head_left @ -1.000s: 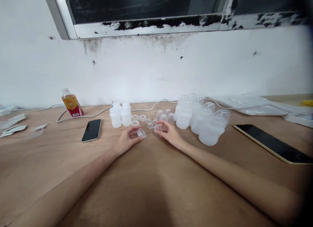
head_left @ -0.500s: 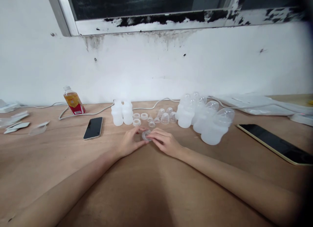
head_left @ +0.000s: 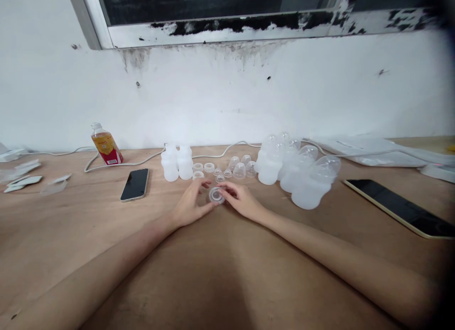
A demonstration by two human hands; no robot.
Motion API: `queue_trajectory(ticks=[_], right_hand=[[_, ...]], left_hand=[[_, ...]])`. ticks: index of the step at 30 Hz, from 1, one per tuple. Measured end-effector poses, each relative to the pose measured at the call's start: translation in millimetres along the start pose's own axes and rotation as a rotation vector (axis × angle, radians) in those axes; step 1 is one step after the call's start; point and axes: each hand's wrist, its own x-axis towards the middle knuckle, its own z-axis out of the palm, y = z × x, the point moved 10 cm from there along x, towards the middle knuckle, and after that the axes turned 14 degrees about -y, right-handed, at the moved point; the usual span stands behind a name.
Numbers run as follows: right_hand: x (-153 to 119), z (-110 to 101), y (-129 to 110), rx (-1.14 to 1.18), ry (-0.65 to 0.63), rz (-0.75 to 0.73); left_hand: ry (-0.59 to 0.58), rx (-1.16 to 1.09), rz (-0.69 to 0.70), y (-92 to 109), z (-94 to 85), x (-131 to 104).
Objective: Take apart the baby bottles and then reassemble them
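In the head view a round translucent ring with a clear piece set in its middle (head_left: 216, 195) is tilted so that its round opening faces me. My right hand (head_left: 239, 200) pinches its right edge between thumb and fingers. My left hand (head_left: 192, 204) curves around the left side, fingers spread, its thumb tip at the ring's lower edge and its forefinger apart from it. Just beyond the hands lie three small clear bottle nipples (head_left: 227, 173) and three whitish collar rings (head_left: 209, 167). Several clear dome caps (head_left: 239, 171) stand to their right.
Several frosted bottles (head_left: 170, 166) stand at the back left. Capped bottles (head_left: 307, 192) are grouped at right. A phone (head_left: 135, 184), a drink bottle (head_left: 106, 145), a larger dark-screened device (head_left: 398, 207), a white cable (head_left: 227, 152) and plastic packets (head_left: 23, 178) lie around the wooden table (head_left: 170, 282).
The right fingers have drawn back from the middle of the ring to its right edge. More of the ring shows, and the left forefinger has come away from it.
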Motion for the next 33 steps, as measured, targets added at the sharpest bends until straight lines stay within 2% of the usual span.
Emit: queue_trajectory(ticks=[4,14,22,28,33], right_hand=[[-2.5,2.0,-10.4,-0.104,0.004,-0.042],[-5.0,15.0,-20.0,-0.350,-0.042,-0.114],[-4.0,15.1,-20.1,-0.364,-0.022,-0.099],[-2.5,15.1,-15.9,-0.361,-0.024,-0.074],[-1.2,13.9,-12.9,-0.336,-0.022,-0.054]], left_hand=[[-0.045,-0.006,-0.090,-13.0,6.3,2.0],[-0.050,0.132,-0.121,-13.2,11.4,3.6],[-0.007,0.137,-0.182,-19.7,8.0,2.9],[-0.083,0.136,-0.135,-16.8,14.5,5.9],[-0.089,0.234,-0.099,-9.4,16.7,5.6]])
